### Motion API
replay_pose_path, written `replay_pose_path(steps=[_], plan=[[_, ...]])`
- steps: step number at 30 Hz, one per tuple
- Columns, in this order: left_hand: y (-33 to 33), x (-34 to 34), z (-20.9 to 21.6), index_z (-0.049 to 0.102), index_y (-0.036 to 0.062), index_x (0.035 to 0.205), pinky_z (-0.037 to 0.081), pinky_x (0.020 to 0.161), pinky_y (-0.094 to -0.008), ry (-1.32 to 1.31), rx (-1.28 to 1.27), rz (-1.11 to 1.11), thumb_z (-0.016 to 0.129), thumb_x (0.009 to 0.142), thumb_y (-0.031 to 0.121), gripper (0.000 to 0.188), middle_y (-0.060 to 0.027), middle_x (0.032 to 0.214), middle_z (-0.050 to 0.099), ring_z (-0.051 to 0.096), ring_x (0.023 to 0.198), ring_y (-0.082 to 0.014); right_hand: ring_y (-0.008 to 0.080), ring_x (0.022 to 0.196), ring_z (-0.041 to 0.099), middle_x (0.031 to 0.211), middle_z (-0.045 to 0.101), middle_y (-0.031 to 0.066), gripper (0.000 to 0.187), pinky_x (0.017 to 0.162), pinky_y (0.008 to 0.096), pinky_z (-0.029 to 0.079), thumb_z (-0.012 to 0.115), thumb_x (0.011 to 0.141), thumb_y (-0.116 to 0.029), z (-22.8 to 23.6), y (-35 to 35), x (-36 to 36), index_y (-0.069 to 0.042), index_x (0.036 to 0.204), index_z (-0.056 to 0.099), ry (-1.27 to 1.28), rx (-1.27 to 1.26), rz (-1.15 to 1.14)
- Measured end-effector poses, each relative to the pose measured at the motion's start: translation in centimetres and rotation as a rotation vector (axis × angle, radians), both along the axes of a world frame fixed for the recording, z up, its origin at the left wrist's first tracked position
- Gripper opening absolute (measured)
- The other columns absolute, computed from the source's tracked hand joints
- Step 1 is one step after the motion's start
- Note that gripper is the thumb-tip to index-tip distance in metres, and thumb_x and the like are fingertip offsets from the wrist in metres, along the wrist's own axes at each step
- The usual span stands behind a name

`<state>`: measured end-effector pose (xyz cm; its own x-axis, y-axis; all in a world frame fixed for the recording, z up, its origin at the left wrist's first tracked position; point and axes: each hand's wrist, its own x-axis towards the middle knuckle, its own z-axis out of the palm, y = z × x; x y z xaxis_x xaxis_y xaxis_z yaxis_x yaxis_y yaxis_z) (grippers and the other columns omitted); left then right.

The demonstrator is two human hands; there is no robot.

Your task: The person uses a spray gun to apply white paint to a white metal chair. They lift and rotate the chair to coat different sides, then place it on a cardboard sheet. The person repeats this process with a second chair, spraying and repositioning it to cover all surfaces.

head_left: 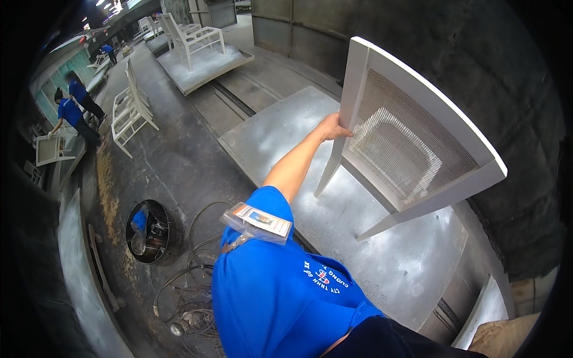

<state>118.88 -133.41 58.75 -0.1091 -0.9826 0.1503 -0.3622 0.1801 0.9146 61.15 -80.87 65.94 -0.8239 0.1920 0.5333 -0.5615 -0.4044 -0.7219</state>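
My left arm reaches forward in a blue sleeve. My left hand (334, 128) is closed around the left upright of the backrest of a pale grey-white chair (422, 192). The backrest has a curved top rail and a woven mesh panel (412, 137), with a lighter shape showing behind the mesh. Two legs of the chair reach down to a flat, paint-dusted metal platform (412, 268). Most of its seat is hidden behind the backrest. My right hand is not in view.
A round black bin (154, 232) with blue material inside stands on the floor, beside tangled hoses (191, 292). White chairs stand on the floor (131, 110) and on another platform (203, 68). Two people in blue work at far left. A dark wall (477, 71) rises behind the chair.
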Motion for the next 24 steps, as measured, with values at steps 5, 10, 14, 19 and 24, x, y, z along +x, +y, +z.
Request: replay_pose_path(steps=[5,10,14,19,24], plan=[[-1.2,0.0,-2.8,0.069,-0.0011,0.118,0.055,0.081,-0.0372,0.053,-0.084,0.016,0.085,0.076,0.019,0.049,-0.0103,0.103,0.075,0.069,0.092,-0.0220,0.0351,0.123,0.058,0.136,0.061,0.0198,0.053,0.105,0.0516,0.048,0.067,0.087,-0.019,3.8,5.2,-1.5,0.002,0.135,0.059,0.070,-0.076,-0.115],[-1.3,-2.6,-4.5,0.069,-0.0036,0.115,0.053,0.077,-0.0335,0.129,-0.173,0.024,0.078,0.083,0.010,0.036,-0.0105,0.104,0.074,0.067,0.088,-0.0195,0.0362,0.126,0.056,0.137,0.060,0.0199,0.055,0.108,0.0533,0.046,0.066,0.086,-0.019,7.5,10.8,1.6,0.001,0.136,0.058,0.229,-0.402,-0.198],[2.5,-8.2,-4.2,0.064,-0.0069,0.119,0.055,0.089,-0.0364,0.084,-0.293,0.046,0.079,0.084,0.010,0.041,-0.0155,0.112,0.073,0.070,0.098,-0.0247,0.0333,0.136,0.050,0.148,0.054,0.0134,0.058,0.117,0.0514,0.037,0.064,0.095,-0.022,7.7,8.2,5.5,-0.001,0.146,0.050,0.388,-0.364,-0.066],[7.6,-15.1,-5.0,0.060,-0.0086,0.123,0.057,0.090,-0.0383,0.143,-0.301,0.046,0.082,0.083,0.010,0.050,-0.0208,0.115,0.071,0.071,0.100,-0.0295,0.0325,0.136,0.050,0.148,0.055,0.0131,0.056,0.117,0.0501,0.037,0.065,0.094,-0.020,8.4,6.5,8.3,-0.001,0.145,0.050,0.313,-0.463,-0.121],[8.8,-23.0,-4.7,0.061,-0.0074,0.123,0.058,0.093,-0.0390,0.101,-0.224,0.039,0.086,0.081,0.018,0.056,-0.0213,0.115,0.071,0.071,0.102,-0.0307,0.0330,0.136,0.051,0.147,0.055,0.0147,0.058,0.118,0.0506,0.037,0.067,0.092,-0.021,8.4,7.8,6.2,0.000,0.144,0.051,0.450,-0.292,-0.267]])
